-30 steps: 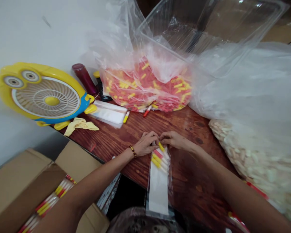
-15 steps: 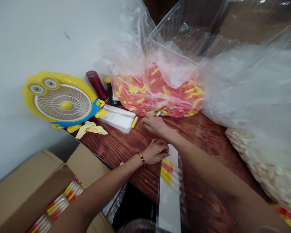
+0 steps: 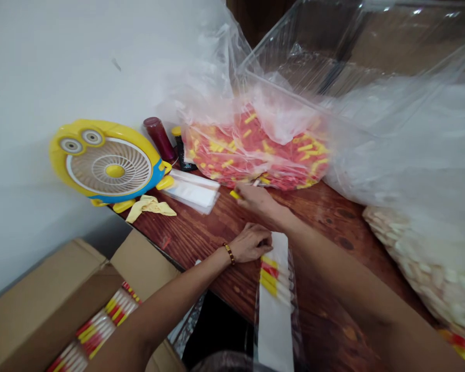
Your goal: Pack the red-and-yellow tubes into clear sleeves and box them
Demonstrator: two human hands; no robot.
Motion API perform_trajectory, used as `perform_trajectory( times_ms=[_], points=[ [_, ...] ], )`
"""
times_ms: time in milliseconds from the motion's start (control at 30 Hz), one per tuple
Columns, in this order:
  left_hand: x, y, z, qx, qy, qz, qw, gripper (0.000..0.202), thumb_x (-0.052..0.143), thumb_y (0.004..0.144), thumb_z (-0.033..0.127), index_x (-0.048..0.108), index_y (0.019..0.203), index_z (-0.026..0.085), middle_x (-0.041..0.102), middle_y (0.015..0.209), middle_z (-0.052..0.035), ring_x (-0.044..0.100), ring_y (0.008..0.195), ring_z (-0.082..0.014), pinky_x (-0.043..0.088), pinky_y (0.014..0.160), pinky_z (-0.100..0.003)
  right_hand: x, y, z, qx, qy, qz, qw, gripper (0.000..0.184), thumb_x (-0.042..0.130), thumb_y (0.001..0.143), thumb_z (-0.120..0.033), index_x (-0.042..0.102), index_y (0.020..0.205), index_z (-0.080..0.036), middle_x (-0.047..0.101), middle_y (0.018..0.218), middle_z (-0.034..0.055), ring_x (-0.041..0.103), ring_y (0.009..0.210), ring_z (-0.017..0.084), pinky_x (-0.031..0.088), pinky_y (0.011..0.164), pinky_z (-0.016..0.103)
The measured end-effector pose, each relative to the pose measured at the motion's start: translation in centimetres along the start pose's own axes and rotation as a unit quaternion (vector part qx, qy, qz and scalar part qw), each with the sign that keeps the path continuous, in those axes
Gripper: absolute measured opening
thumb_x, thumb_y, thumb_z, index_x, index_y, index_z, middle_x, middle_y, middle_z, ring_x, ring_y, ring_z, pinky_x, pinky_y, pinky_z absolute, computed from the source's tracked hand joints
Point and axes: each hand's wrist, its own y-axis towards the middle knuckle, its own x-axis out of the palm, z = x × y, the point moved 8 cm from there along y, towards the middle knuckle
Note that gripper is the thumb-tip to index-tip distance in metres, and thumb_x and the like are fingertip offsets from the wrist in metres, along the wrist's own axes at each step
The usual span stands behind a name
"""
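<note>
My left hand (image 3: 251, 243), a beaded bracelet at its wrist, is closed at the upper left edge of a clear plastic sleeve (image 3: 274, 330) with a long white card inside. Several white sticks with red or yellow ends (image 3: 269, 281) lie side by side across the card. Beyond it, my right hand (image 3: 258, 200) is closed around a stick whose yellow end (image 3: 234, 195) pokes out to the left; the rest is hidden by the fingers. Both forearms reach over the dark red wooden table (image 3: 329, 227).
A large clear bag of red and yellow pieces (image 3: 256, 150) stands behind my right hand. A bag of pale pieces (image 3: 411, 253) bulges at right. Left are a yellow fan (image 3: 112, 165), flat plastic sleeves (image 3: 196, 191), a yellow cloth (image 3: 149, 207) and an open carton (image 3: 77, 258) holding packed sticks.
My right hand has picked up the yellow-ended stick that lay beside the flat sleeves. My left hand stays at the sleeve's edge. The whole view has shifted slightly.
</note>
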Motion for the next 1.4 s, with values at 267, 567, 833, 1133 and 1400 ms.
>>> perform_trajectory(
  times_ms=[267,567,833,1133,1400],
  points=[
    [-0.1,-0.1,0.2,0.017,0.005,0.01,1.0,0.009,0.057,0.087,0.027,0.054,0.087,0.019,0.058,0.093,-0.0014,0.053,0.094,-0.016,0.032,0.091,-0.031,-0.1,-11.9,7.8,0.14,0.339,0.03,0.93,0.034,0.051,0.082,-0.03,0.044,0.114,-0.019,0.06,0.062,-0.0033,0.057,0.052,0.014,0.042,0.052,0.024],
    [-0.2,-0.4,0.6,0.038,-0.004,0.027,0.999,0.008,0.058,0.087,0.025,0.056,0.09,0.019,0.053,0.105,-0.0035,0.05,0.105,-0.0165,0.03,0.093,-0.032,2.4,-13.8,6.5,0.097,0.39,-0.003,0.916,0.021,0.055,0.079,-0.03,0.054,0.098,-0.02,0.061,0.076,-0.0016,0.057,0.058,0.011,0.046,0.058,0.024],
    [-0.2,-0.3,0.6,0.027,-0.002,0.025,0.999,0.007,0.059,0.086,0.024,0.057,0.091,0.019,0.052,0.109,-0.0036,0.049,0.11,-0.0171,0.03,0.096,-0.033,1.4,-12.9,6.8,0.099,0.408,0.005,0.908,0.017,0.058,0.074,-0.027,0.055,0.088,-0.018,0.061,0.071,-0.001,0.056,0.058,0.012,0.045,0.055,0.023],
    [0.0,-0.3,0.2,0.016,-0.023,0.026,0.999,0.007,0.061,0.085,0.024,0.058,0.089,0.019,0.053,0.111,-0.0045,0.048,0.112,-0.0181,0.031,0.095,-0.033,4.2,-13.6,5.9,0.048,0.37,-0.167,0.913,0.013,0.058,0.068,-0.021,0.062,0.079,-0.017,0.06,0.067,-0.0023,0.052,0.059,0.011,0.04,0.055,0.022],
    [0.0,-0.2,0.2,0.013,-0.015,0.02,1.0,0.009,0.058,0.088,0.028,0.056,0.085,0.019,0.061,0.093,-0.0009,0.053,0.099,-0.0162,0.032,0.094,-0.032,3.7,-13.4,6.4,0.103,0.415,-0.112,0.897,0.016,0.058,0.073,-0.031,0.056,0.081,-0.017,0.063,0.064,-0.0002,0.059,0.055,0.013,0.045,0.054,0.024]
  ],
)
